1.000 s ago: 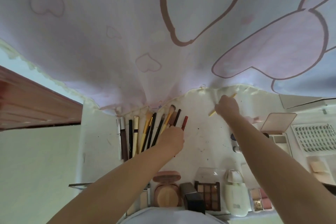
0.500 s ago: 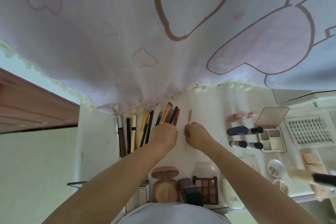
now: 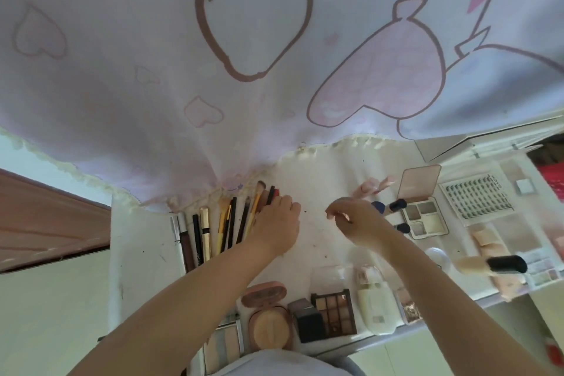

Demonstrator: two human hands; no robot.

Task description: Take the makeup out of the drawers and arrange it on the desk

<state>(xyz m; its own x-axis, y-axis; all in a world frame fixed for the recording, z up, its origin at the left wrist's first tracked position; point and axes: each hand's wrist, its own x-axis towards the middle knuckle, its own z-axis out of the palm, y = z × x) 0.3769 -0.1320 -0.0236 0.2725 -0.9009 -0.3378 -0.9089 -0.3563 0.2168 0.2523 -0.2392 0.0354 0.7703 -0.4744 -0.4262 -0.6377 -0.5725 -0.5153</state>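
Note:
A row of makeup pencils and thin brushes [image 3: 225, 223] lies side by side on the white desk [image 3: 317, 180], under the hem of a curtain. My left hand [image 3: 276, 223] rests on the right end of this row, fingers bent down over a black and a red pencil; whether it grips them is hidden. My right hand [image 3: 354, 220] hovers just to the right, fingers loosely apart and nothing in it. Behind that hand lie dark-capped blue bottles [image 3: 396, 204] and an open pink eyeshadow case [image 3: 424, 217].
A pink-and-white curtain [image 3: 274, 55] hangs over the desk's back. Along the front edge stand a round powder compact [image 3: 268, 323], a black box [image 3: 308, 319], a brown palette [image 3: 334, 311] and a white bottle [image 3: 375, 302]. A lash tray [image 3: 477, 197] and a large brush [image 3: 494, 264] lie at right.
My right hand carried a thin yellow stick from the back of the desk to the pencil row, let it go and drew back to the right. My left hand stayed on the row.

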